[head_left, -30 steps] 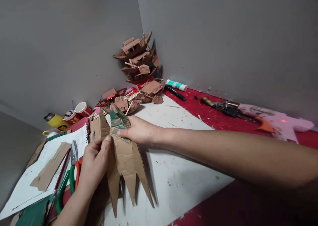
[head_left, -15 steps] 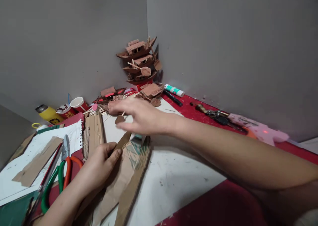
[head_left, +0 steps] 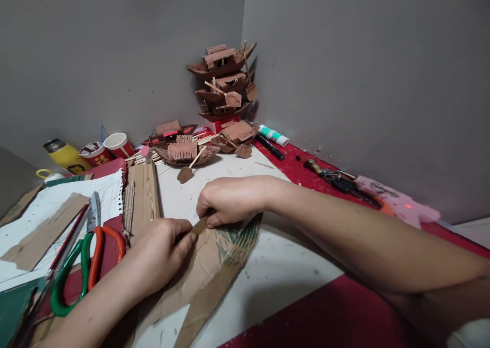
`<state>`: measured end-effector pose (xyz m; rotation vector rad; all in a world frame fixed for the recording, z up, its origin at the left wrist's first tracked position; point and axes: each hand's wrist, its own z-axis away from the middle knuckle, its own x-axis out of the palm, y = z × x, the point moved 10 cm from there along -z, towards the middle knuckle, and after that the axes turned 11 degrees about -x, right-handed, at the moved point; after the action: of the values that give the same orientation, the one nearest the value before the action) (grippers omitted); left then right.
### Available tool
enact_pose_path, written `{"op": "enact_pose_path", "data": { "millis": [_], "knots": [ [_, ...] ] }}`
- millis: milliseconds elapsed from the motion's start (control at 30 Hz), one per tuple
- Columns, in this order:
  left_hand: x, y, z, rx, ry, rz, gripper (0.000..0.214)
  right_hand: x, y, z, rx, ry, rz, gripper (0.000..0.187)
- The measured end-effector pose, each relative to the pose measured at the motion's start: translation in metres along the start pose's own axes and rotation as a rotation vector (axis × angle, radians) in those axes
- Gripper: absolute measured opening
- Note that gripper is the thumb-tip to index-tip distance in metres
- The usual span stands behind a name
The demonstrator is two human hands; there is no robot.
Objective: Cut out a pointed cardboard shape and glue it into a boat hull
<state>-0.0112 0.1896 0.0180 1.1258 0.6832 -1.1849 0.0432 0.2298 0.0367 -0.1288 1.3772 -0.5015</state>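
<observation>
A sheet of brown cardboard [head_left: 202,271] with green print at its far end lies on the white board in front of me. My left hand [head_left: 164,251] pinches its far left edge between thumb and fingers. Just beyond, my right hand [head_left: 229,200] is closed on the same edge, thumb towards me. A short strip of the folded edge shows between the two hands. The fingertips of the right hand are partly hidden. Past my hands, a small cardboard boat [head_left: 182,150] with a paddle leaning on it rests on the board.
Scissors [head_left: 90,256] with green and orange handles lie on the left, near a cardboard scrap [head_left: 48,230]. More boats [head_left: 222,62] are stacked in the corner. Red cups [head_left: 119,146] and a yellow bottle [head_left: 67,156] stand back left. A pink glue gun [head_left: 398,197] lies right.
My right hand has come down from above the boat and closed on the cardboard's edge next to my left hand. The cardboard's far end has swung right. The view has shifted slightly.
</observation>
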Motion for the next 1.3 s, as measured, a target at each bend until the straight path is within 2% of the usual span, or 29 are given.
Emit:
{"op": "enact_pose_path", "data": {
  "millis": [167,367,533,667,767,933,1133,1233,1300],
  "knots": [
    [0.005,0.009,-0.002,0.051,0.065,-0.009,0.029,0.006,-0.009,-0.006,-0.107,0.027,-0.006,0.020],
    [0.008,0.012,0.000,0.079,0.084,-0.108,0.029,0.006,-0.017,-0.004,-0.115,0.026,0.052,0.018],
    [0.008,0.001,0.001,0.015,0.002,-0.187,0.030,0.006,0.016,0.004,0.049,-0.033,0.021,0.017],
    [0.005,0.000,-0.003,0.019,0.037,-0.201,0.030,0.008,0.026,0.003,0.034,-0.025,-0.071,0.015],
    [0.006,0.002,-0.005,0.027,0.070,-0.221,0.029,0.010,0.016,0.002,-0.004,-0.013,-0.049,0.016],
    [0.006,0.010,-0.004,0.083,0.071,-0.212,0.027,0.008,-0.009,0.006,-0.077,0.008,0.183,0.019],
    [0.009,0.017,-0.004,0.158,0.069,-0.260,0.025,0.015,-0.019,0.007,-0.180,-0.006,0.310,0.019],
    [0.018,0.032,0.001,0.237,0.102,-0.378,0.023,0.029,-0.027,0.008,-0.205,-0.027,0.429,0.018],
    [0.025,0.041,0.006,0.275,0.140,-0.513,0.020,0.034,-0.035,0.011,-0.220,0.022,0.493,0.020]
  ]
}}
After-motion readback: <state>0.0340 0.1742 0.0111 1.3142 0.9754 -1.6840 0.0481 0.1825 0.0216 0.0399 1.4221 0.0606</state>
